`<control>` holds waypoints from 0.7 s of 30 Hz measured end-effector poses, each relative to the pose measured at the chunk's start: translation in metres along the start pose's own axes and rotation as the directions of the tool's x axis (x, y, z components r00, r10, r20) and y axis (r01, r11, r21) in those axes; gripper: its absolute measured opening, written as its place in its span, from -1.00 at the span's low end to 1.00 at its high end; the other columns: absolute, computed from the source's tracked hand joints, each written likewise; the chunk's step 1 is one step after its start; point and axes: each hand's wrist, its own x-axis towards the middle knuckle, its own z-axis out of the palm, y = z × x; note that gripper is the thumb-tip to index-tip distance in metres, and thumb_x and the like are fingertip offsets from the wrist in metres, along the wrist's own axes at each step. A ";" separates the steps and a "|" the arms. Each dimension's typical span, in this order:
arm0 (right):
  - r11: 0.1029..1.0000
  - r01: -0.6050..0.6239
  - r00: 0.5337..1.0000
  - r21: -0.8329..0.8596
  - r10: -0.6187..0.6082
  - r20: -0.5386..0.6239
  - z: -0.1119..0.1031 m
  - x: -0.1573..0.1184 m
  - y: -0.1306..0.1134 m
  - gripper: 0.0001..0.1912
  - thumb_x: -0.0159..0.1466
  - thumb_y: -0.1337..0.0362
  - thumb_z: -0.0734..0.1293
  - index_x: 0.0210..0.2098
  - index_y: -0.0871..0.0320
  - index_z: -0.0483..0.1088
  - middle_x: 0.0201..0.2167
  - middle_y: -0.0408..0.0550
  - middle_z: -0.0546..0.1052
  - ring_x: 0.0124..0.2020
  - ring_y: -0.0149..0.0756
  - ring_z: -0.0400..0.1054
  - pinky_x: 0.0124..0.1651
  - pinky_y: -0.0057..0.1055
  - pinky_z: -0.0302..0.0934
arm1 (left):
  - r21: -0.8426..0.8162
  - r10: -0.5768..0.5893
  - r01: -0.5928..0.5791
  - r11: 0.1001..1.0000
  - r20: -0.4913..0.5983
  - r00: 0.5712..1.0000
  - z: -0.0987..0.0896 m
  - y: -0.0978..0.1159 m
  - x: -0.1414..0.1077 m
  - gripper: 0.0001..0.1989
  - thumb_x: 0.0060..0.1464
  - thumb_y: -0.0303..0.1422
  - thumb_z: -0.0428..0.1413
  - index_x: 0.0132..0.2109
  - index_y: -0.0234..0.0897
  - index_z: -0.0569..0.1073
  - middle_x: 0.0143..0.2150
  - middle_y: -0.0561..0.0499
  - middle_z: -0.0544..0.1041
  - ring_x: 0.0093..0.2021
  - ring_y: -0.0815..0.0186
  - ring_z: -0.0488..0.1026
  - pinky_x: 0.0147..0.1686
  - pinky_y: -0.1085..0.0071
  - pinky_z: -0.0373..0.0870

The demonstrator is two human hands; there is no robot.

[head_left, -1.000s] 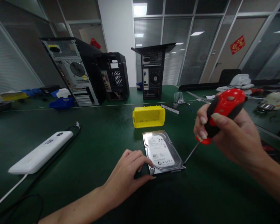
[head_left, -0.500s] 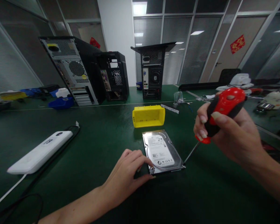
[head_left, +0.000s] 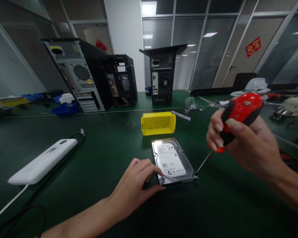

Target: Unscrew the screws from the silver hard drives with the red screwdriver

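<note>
One hard drive (head_left: 172,162) was silver, white-labelled. Left hand (head_left: 139,181) pinched its corner; right hand (head_left: 253,148) gripped one screwdriver (head_left: 245,107). Three PC cases (head_left: 165,79) stood behind.

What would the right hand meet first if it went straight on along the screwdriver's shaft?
The hard drive, at its near right corner: the screwdriver in the right hand angles down to it, and its tip seems to touch there, though exact contact is unclear.
</note>
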 end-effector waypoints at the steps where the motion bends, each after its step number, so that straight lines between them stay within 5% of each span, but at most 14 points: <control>1: 1.000 0.010 1.000 0.018 -0.011 0.013 0.000 -0.001 0.000 -0.77 0.19 0.26 0.37 -0.18 0.01 0.28 -0.46 -0.20 0.33 -0.58 -0.39 0.25 -0.60 -0.41 0.22 | -0.002 -0.008 0.008 1.000 0.005 1.000 0.000 0.000 0.000 -0.73 0.06 -0.44 0.24 -0.08 -0.16 0.42 -0.24 0.06 0.42 -0.24 0.27 0.31 -0.24 0.37 0.18; 5: 0.997 -0.010 0.999 0.070 0.007 0.036 0.000 -0.004 0.002 -0.56 0.24 0.12 0.31 0.10 -0.08 0.25 -0.37 -0.17 0.33 -0.50 -0.36 0.26 -0.51 -0.36 0.30 | -0.011 -0.042 0.042 0.999 0.028 0.999 -0.001 0.001 0.001 -0.72 0.06 -0.43 0.24 -0.07 -0.16 0.42 -0.24 0.05 0.42 -0.24 0.25 0.30 -0.26 0.38 0.18; 16: 0.997 0.022 0.999 -0.074 -0.019 0.039 -0.008 -0.002 0.012 -0.62 0.21 0.36 0.35 -0.05 -0.16 0.23 -0.28 -0.20 0.43 -0.45 -0.39 0.35 -0.44 -0.38 0.33 | -0.039 -0.009 0.010 0.999 0.028 1.000 0.000 -0.002 0.000 -0.77 0.07 -0.43 0.23 -0.11 -0.16 0.43 -0.26 0.07 0.41 -0.25 0.28 0.29 -0.26 0.39 0.16; 21: 0.996 0.016 1.000 -0.085 -0.013 0.025 -0.006 -0.001 0.010 -0.45 0.22 0.24 0.35 0.14 -0.24 0.13 -0.37 -0.20 0.40 -0.52 -0.34 0.34 -0.49 -0.33 0.31 | -0.036 0.002 -0.001 0.999 0.033 0.999 0.001 -0.002 0.000 -0.77 0.08 -0.46 0.22 -0.11 -0.16 0.42 -0.28 0.08 0.40 -0.26 0.29 0.29 -0.24 0.39 0.16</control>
